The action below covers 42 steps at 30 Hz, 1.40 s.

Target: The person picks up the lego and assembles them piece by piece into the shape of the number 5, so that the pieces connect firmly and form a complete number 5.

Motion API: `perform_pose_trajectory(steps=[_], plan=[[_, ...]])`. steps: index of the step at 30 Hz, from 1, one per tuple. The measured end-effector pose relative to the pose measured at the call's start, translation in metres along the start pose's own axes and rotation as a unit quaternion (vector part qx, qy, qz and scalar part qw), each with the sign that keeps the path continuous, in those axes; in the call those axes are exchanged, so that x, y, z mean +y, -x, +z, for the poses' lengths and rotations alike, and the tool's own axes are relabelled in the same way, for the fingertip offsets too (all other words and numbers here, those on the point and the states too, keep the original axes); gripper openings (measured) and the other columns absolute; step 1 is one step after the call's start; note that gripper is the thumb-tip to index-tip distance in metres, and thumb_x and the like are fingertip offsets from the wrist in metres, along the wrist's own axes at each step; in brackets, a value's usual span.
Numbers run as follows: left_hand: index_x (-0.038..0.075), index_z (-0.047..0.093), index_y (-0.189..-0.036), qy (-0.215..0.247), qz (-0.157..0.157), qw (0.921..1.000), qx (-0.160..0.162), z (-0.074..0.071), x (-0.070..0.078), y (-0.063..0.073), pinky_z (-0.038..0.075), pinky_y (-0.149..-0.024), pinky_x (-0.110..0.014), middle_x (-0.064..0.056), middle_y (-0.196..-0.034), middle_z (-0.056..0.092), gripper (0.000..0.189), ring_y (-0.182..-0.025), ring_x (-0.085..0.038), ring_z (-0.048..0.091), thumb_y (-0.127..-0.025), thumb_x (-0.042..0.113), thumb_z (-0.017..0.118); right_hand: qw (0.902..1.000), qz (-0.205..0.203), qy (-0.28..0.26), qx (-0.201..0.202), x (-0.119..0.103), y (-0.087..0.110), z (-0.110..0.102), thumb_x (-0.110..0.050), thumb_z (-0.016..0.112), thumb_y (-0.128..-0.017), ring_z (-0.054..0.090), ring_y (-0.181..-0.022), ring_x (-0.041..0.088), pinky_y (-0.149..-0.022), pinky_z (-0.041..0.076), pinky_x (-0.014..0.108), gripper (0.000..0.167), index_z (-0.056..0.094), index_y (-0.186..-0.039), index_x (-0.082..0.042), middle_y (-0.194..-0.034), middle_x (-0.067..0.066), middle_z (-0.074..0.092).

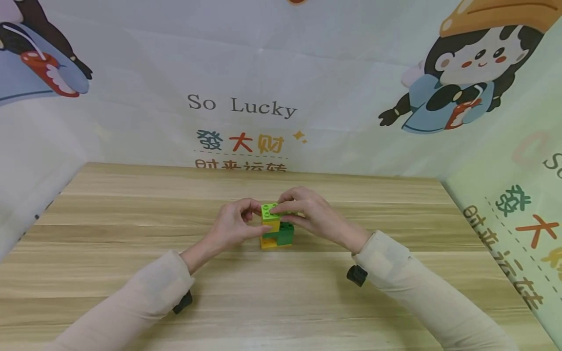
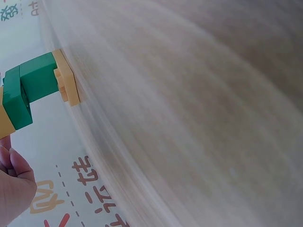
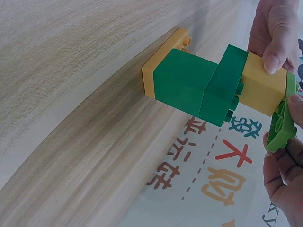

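Note:
A small stack of toy building blocks stands on the table: a yellow base plate [image 3: 161, 54], a green block [image 3: 182, 80], a second green block [image 3: 220, 87] set across it, and a yellow block [image 3: 262, 82]. At the top, a light green studded plate [image 1: 270, 211] overhangs the yellow block toward the right. My left hand [image 1: 234, 222] pinches the yellow block from the left side, its thumb on the near face. My right hand [image 1: 309, 212] grips the overhanging light green plate between thumb and fingers. In the left wrist view, the stack's upper end runs out of frame.
The wooden table [image 1: 281, 302] extends around the stack. Behind it hangs a printed white cloth [image 1: 246, 63], and more cloth [image 1: 522, 209] stands along the right side. A black wrist device [image 1: 357, 275] sits below the right cuff, another [image 1: 182, 302] below the left.

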<state>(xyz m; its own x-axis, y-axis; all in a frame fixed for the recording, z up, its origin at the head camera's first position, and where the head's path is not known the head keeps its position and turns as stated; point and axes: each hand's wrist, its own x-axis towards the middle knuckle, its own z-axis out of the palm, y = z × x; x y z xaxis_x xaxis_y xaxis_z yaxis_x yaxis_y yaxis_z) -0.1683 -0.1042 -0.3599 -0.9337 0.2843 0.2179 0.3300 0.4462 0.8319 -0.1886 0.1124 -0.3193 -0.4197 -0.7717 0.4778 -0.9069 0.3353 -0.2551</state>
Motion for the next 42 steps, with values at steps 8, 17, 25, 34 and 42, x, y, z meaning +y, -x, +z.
perform_pose_trajectory(steps=[8, 17, 25, 34, 42], plan=[[0.001, 0.065, -0.095, 0.0, 0.009, 1.0, 0.001, -0.0007, -0.0006, 0.0003, 0.038, -0.061, -0.021, -0.009, -0.089, 0.067, 0.031, -0.074, -0.024, 0.05, -0.072, 0.013, 0.081, 1.0, 0.001, 0.008, -0.001, -0.002, 0.0003, -0.0003, -0.003, 0.071, -0.08, 0.058, -0.094, 0.021, -0.079, 0.05, 0.03, 0.021, 0.073, -0.101, -0.007, -0.101, 0.01, 0.064], [0.001, 0.065, -0.095, -0.005, 0.013, 0.9999, -0.001, -0.0003, -0.001, -0.0008, 0.038, -0.061, -0.021, -0.009, -0.088, 0.066, 0.03, -0.073, -0.023, 0.049, -0.072, 0.013, 0.081, 0.9998, -0.008, 0.02, 0.004, -0.0005, 0.0021, 0.0013, -0.005, 0.072, -0.08, 0.058, -0.094, 0.022, -0.08, 0.05, 0.032, 0.022, 0.073, -0.101, -0.008, -0.101, 0.011, 0.065], [0.002, 0.065, -0.095, -0.014, 0.018, 0.9997, 0.002, -0.0005, -0.0007, -0.0016, 0.037, -0.06, -0.021, -0.008, -0.086, 0.066, 0.03, -0.07, -0.015, 0.045, -0.071, 0.013, 0.081, 0.9995, -0.013, 0.027, 0.007, -0.0008, 0.0021, 0.0019, -0.004, 0.072, -0.08, 0.058, -0.093, 0.022, -0.08, 0.049, 0.032, 0.022, 0.073, -0.101, -0.008, -0.101, 0.011, 0.065], [0.001, 0.066, -0.095, -0.013, 0.018, 0.9998, 0.0, -0.0007, -0.0015, -0.002, 0.036, -0.06, -0.021, -0.008, -0.086, 0.066, 0.03, -0.07, -0.016, 0.045, -0.071, 0.012, 0.081, 0.9992, -0.003, 0.039, 0.008, -0.0004, 0.0043, 0.0049, -0.005, 0.072, -0.08, 0.057, -0.096, 0.022, -0.082, 0.049, 0.032, 0.022, 0.073, -0.102, -0.009, -0.103, 0.01, 0.064], [0.001, 0.066, -0.094, -0.015, 0.021, 0.9997, 0.002, 0.0003, -0.0034, -0.0029, 0.036, -0.059, -0.021, -0.008, -0.086, 0.066, 0.031, -0.07, -0.015, 0.045, -0.07, 0.012, 0.081, 0.9989, 0.013, 0.042, 0.012, -0.001, 0.0066, 0.0069, -0.005, 0.071, -0.081, 0.057, -0.099, 0.021, -0.082, 0.049, 0.031, 0.024, 0.072, -0.104, -0.01, -0.105, 0.009, 0.063]])
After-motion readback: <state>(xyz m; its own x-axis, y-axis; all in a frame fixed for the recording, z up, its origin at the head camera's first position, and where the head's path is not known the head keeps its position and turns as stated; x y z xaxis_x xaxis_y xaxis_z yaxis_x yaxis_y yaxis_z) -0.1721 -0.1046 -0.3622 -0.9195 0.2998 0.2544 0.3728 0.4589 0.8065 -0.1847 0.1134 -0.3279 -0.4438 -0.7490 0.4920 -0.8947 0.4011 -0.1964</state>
